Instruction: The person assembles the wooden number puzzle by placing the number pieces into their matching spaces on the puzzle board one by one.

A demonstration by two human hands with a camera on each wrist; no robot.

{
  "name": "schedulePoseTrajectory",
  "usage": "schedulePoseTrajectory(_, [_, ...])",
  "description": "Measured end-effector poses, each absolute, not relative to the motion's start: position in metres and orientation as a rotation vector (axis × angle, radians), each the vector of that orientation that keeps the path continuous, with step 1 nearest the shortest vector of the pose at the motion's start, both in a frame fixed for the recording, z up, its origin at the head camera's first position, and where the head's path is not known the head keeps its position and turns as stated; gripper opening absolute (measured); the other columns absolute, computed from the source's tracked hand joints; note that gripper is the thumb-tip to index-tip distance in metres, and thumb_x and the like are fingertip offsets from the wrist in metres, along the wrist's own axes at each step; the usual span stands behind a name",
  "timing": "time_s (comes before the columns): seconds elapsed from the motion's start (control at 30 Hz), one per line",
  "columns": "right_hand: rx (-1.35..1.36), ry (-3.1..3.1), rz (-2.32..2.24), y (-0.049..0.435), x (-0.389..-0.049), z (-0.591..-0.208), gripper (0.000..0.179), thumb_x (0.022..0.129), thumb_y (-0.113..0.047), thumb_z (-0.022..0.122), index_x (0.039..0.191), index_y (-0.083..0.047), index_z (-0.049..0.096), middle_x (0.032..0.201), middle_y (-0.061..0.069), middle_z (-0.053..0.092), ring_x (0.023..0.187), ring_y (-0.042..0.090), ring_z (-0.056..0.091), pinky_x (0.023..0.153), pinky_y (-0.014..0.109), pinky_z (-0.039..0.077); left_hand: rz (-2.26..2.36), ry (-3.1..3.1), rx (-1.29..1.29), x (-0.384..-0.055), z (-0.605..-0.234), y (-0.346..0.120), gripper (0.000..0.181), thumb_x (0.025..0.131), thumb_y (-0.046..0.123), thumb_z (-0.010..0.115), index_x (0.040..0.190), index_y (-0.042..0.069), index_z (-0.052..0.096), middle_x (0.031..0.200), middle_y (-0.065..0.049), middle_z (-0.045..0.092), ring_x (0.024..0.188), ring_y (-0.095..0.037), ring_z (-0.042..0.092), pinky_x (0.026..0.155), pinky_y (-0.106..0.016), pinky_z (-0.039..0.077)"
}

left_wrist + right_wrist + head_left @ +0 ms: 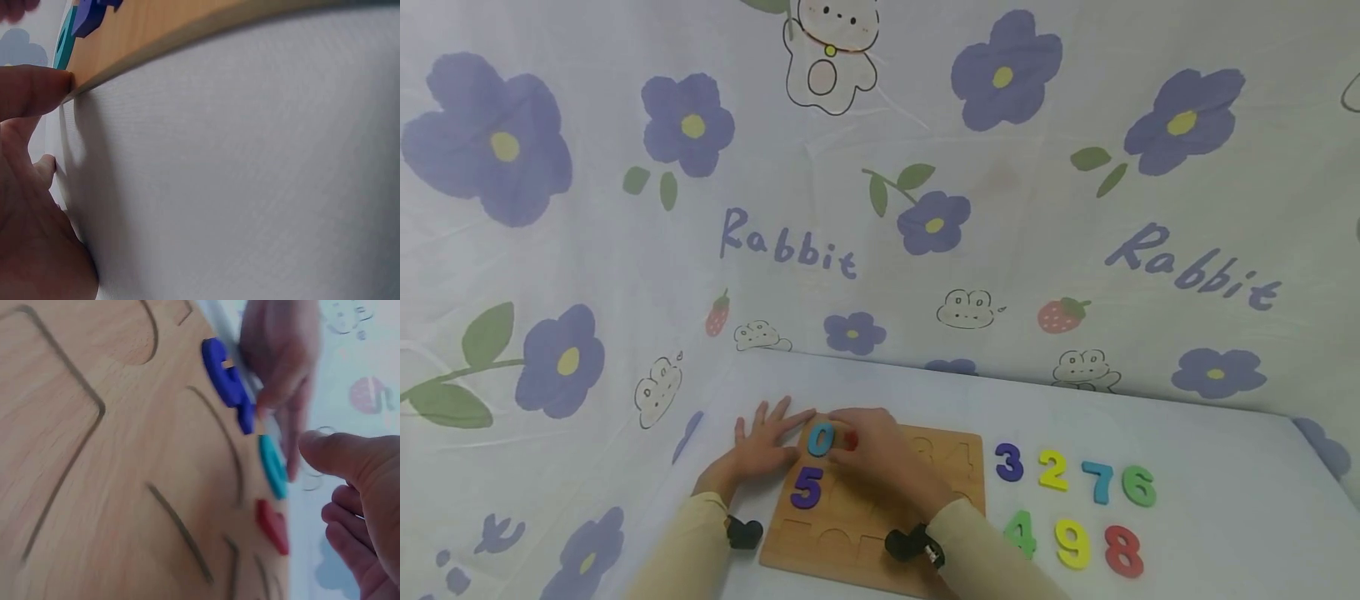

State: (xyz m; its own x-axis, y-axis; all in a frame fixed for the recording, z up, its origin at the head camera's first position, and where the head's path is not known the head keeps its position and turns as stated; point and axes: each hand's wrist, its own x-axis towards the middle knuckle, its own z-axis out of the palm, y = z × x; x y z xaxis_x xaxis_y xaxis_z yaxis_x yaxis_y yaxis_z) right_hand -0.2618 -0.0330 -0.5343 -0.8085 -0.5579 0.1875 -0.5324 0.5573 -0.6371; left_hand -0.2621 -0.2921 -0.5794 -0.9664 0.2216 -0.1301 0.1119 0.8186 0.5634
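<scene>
A wooden number board point(835, 500) lies on the white table. Fingers spread, my left hand point(763, 450) touches its far left corner and left edge; in the left wrist view the thumb point(37, 90) presses against the board's side. On the board are a blue 0 point(821, 439), a purple 5 point(807, 488) and a small red piece point(851, 440), mostly hidden in the head view by my right hand point(883, 454). In the right wrist view that red piece point(272, 527) sits on the board, apart from the right thumb point(331, 455) and loosely bent fingers.
Right of the board lie loose numbers in two rows: a purple 3 point(1009, 462), yellow 2 point(1053, 471), blue 7 point(1098, 481) and green 6 point(1139, 486), then a green 4 point(1021, 533), yellow 9 point(1072, 544) and red 8 point(1123, 551). A patterned curtain point(1037, 208) hangs behind.
</scene>
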Motion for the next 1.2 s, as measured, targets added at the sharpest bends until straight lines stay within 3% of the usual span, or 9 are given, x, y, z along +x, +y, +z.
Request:
schedulePoseTrajectory(0.1, [-0.92,2.72,-1.141,-0.014,-0.254,-0.523,0.055,0.096,-0.031,0.086,0.147,-0.017,0.071,0.145,0.001,0.074,0.134,0.023,0.07,0.114,0.046,0.058,0.847,2.81,0.256,-0.262,-0.579,-0.291,0.069,0.099,0.027,0.064,0.166,0.028,0.049,0.184,-0.021,0.011,0.167,-0.057,-0.009,0.123,-0.084,-0.016])
schedulePoseTrajectory(0.33, [-0.863,2.685,-1.292,0.039,-0.228,-0.495,0.054,0.092,-0.038,0.088,0.142,-0.019,0.075,0.143,0.001,0.076,0.13,0.033,0.074,0.109,0.055,0.06,0.9,2.775,0.23,-0.253,-0.562,-0.287,0.072,0.095,0.021,0.064,0.166,0.028,0.05,0.183,-0.024,0.012,0.166,-0.06,-0.009,0.123,-0.084,-0.017])
schedulePoseTrajectory(0.67, [-0.779,2.758,-1.271,0.128,-0.191,-0.483,0.06,0.089,-0.052,0.088,0.143,-0.029,0.073,0.142,-0.008,0.075,0.131,0.023,0.074,0.107,0.054,0.061,0.922,2.811,0.253,-0.258,-0.575,-0.289,0.07,0.096,0.025,0.064,0.164,0.031,0.052,0.183,-0.023,0.014,0.166,-0.059,-0.008,0.122,-0.084,-0.018])
schedulePoseTrajectory(1.07, [-0.639,2.975,-1.125,0.228,-0.145,-0.49,0.061,0.085,-0.038,0.094,0.142,-0.028,0.073,0.14,-0.013,0.076,0.13,0.016,0.073,0.104,0.038,0.064,0.88,2.794,0.213,-0.259,-0.576,-0.287,0.072,0.097,0.02,0.062,0.167,0.025,0.047,0.184,-0.022,0.009,0.167,-0.057,-0.012,0.123,-0.082,-0.019])
schedulePoseTrajectory(1.2, [-0.456,2.974,-0.996,0.255,-0.134,-0.497,0.066,0.083,-0.039,0.095,0.143,-0.023,0.073,0.139,-0.009,0.077,0.129,0.025,0.074,0.104,0.049,0.064,0.872,2.799,0.226,-0.261,-0.577,-0.287,0.072,0.096,0.021,0.062,0.167,0.025,0.047,0.184,-0.023,0.009,0.166,-0.057,-0.012,0.123,-0.082,-0.02])
